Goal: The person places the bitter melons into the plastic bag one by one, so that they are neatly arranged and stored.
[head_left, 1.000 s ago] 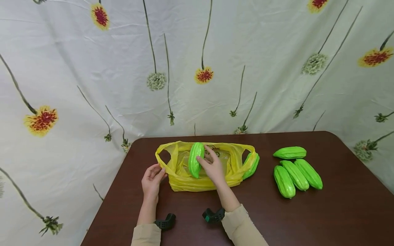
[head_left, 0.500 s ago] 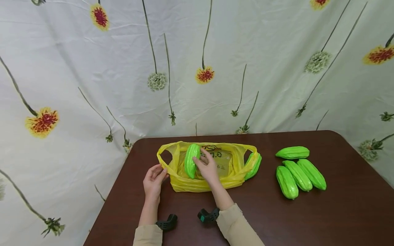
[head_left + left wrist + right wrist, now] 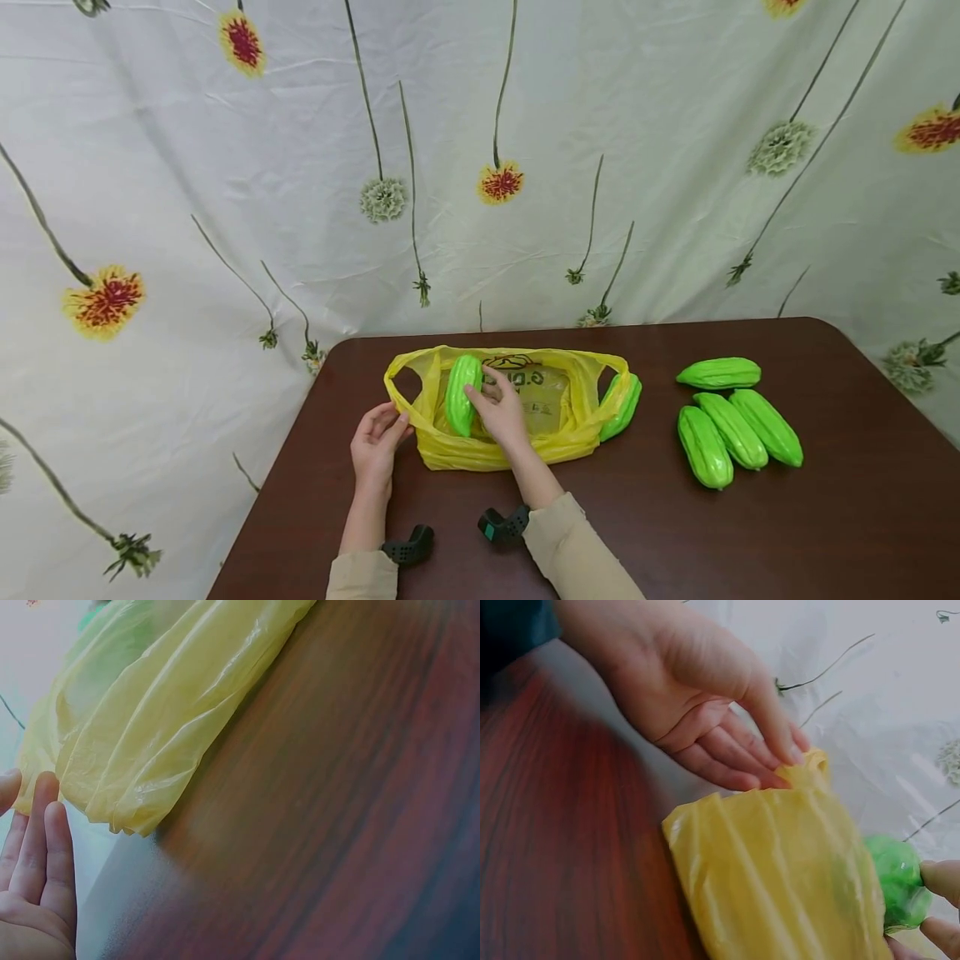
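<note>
A yellow plastic bag (image 3: 465, 455) lies on the table with its mouth spread and dark lettering visible inside. My left hand (image 3: 372, 442) pinches its left handle between thumb and fingers; the right wrist view shows this pinch on the yellow film (image 3: 807, 772). With thumb and fingertips, my right hand (image 3: 504, 411) holds an upright, bright green ridged gourd (image 3: 462, 396) in the left part of the bag's mouth. In the right wrist view that gourd (image 3: 897, 877) sticks out past the bag (image 3: 772, 870), and its far part is hidden.
Another green gourd (image 3: 621, 408) lies at the bag's right end, partly covered by the handle. Farther right, several similar gourds (image 3: 705, 447) lie grouped on the dark brown table (image 3: 675, 542). A flower-printed cloth (image 3: 300, 167) hangs behind the table.
My right hand has moved left and slightly down with the gourd, bringing it to the left side of the bag's mouth. My left hand keeps its pinch on the handle.
</note>
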`<state>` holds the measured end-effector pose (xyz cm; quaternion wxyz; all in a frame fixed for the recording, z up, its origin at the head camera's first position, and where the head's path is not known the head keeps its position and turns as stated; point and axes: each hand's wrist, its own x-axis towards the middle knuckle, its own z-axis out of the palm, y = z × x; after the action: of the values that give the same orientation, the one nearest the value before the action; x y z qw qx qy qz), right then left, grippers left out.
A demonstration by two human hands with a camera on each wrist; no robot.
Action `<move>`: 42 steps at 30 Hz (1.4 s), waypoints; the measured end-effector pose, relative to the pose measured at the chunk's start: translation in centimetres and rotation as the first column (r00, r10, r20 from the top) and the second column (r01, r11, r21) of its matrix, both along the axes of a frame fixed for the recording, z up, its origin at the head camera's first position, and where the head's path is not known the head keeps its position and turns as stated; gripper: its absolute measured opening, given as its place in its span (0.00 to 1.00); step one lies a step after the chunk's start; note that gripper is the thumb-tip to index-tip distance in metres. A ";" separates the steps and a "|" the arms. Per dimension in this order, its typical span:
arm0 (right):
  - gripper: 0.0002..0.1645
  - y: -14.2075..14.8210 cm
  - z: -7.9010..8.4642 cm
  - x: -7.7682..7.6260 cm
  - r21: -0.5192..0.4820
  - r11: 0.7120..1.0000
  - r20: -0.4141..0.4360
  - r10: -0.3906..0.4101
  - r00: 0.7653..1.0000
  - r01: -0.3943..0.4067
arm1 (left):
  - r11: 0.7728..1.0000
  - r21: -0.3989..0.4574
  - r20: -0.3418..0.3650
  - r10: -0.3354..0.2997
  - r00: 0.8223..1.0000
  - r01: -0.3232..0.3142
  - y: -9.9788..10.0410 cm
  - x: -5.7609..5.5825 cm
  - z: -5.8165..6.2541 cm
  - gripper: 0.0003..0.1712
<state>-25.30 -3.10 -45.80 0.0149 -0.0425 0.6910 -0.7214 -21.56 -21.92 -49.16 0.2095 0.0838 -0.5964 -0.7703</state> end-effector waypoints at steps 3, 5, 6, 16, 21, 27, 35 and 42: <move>0.34 -0.1 -0.4 -0.1 0.015 1.000 0.008 0.005 1.000 -0.005 | 1.000 0.005 -0.002 -0.002 1.000 0.002 0.0 0.0 0.0 0.20; 0.34 -0.2 -0.6 -0.1 0.003 1.000 0.019 0.018 1.000 -0.019 | 1.000 0.007 -0.007 -0.003 1.000 0.003 0.1 0.0 0.0 0.20; 0.33 -0.2 -0.7 -0.2 -0.011 1.000 0.027 0.028 0.999 -0.027 | 1.000 0.007 -0.010 -0.003 1.000 0.003 0.1 0.0 0.0 0.19; 0.33 -0.1 -1.4 -0.1 -0.038 0.994 0.048 0.102 0.994 -0.100 | 1.000 0.008 -0.014 -0.005 1.000 0.006 0.1 0.0 0.1 0.19; 0.34 0.2 -1.4 0.0 -0.019 0.993 0.019 0.118 0.993 -0.117 | 1.000 0.005 -0.009 -0.009 1.000 0.009 0.1 0.1 0.0 0.20; 0.32 1.4 1.2 0.6 -0.007 0.991 -0.032 0.133 0.991 -0.133 | 1.000 -0.001 -0.008 -0.010 1.000 0.010 0.0 0.1 0.0 0.20; 0.31 4.2 7.3 2.8 0.023 0.996 -0.098 0.094 0.991 -0.092 | 1.000 -0.006 -0.006 -0.010 1.000 0.010 0.0 0.0 0.0 0.20; 0.30 6.9 7.7 2.1 0.007 0.999 -0.112 0.042 0.993 -0.042 | 1.000 -0.005 0.004 -0.008 1.000 0.008 -0.1 -0.1 -0.1 0.21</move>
<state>-23.16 3.84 -38.07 -0.0088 -0.0976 0.6914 -0.7158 -21.66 -21.97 -49.30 0.2054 0.0823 -0.5992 -0.7694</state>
